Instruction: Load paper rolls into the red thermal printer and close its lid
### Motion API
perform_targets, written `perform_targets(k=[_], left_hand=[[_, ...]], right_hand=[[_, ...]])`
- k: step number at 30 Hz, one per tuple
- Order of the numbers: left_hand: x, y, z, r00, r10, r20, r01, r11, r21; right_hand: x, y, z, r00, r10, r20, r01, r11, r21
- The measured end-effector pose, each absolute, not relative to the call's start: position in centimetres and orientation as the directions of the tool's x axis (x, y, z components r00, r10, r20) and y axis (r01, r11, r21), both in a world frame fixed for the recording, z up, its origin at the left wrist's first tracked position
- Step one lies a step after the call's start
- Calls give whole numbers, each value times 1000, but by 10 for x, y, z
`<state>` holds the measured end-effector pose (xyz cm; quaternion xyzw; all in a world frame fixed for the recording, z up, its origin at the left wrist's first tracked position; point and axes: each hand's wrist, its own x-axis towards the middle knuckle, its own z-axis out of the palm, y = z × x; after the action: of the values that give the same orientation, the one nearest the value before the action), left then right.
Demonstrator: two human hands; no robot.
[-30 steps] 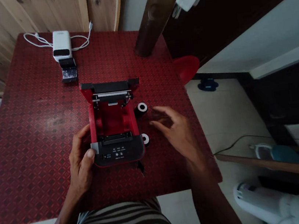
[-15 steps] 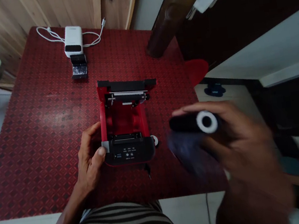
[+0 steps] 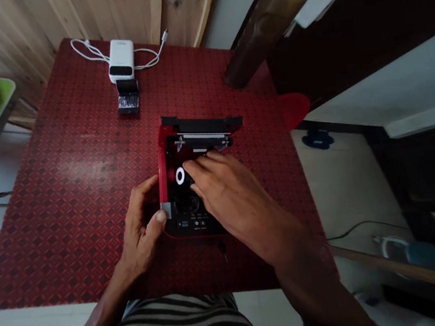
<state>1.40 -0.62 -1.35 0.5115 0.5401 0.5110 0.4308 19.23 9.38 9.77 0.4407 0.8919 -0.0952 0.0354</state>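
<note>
A small red and black printer-like machine (image 3: 200, 227) stands on the table with its lid (image 3: 204, 127) raised, showing a roller under it. My left hand (image 3: 142, 228) grips its left side, thumb on the front left corner and fingers along the red wall. Inside the open compartment, my right hand (image 3: 224, 183) is closed round a black roll with a white core (image 3: 180, 176). Only the left end of the roll shows; my fingers hide the rest. A loose dark sheet hangs from the roll over the front panel. My right hand covers the machine's right side.
A white power bank (image 3: 121, 60) with white cables lies at the back of the red patterned table (image 3: 82, 176). In front of it is a small strip of black film (image 3: 128, 101). A tall brown bottle (image 3: 263, 27) with a green cap stands back right. A small dark item (image 3: 223, 248) lies near the front.
My right hand has moved left with the black roll, from beside the machine into its open compartment. The left hand still grips the machine's left side.
</note>
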Motion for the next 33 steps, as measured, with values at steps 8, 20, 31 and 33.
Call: perform_targets(k=[8, 20, 31, 33], left_hand=[[13, -6, -13, -103, 994, 40, 119, -28, 993], [14, -6, -12, -102, 993, 55, 126, -42, 991], [13, -5, -16, -117, 988, 102, 148, -84, 985], [14, -6, -14, -125, 987, 104, 146, -85, 986]], right_hand=[[187, 112, 87, -601, 755, -262, 799, 572, -182], [218, 103, 81, -661, 748, -65, 685, 566, -458], [232, 98, 73, -762, 642, 78, 535, 694, -482], [234, 100, 70, -761, 633, 144, 507, 718, -478]])
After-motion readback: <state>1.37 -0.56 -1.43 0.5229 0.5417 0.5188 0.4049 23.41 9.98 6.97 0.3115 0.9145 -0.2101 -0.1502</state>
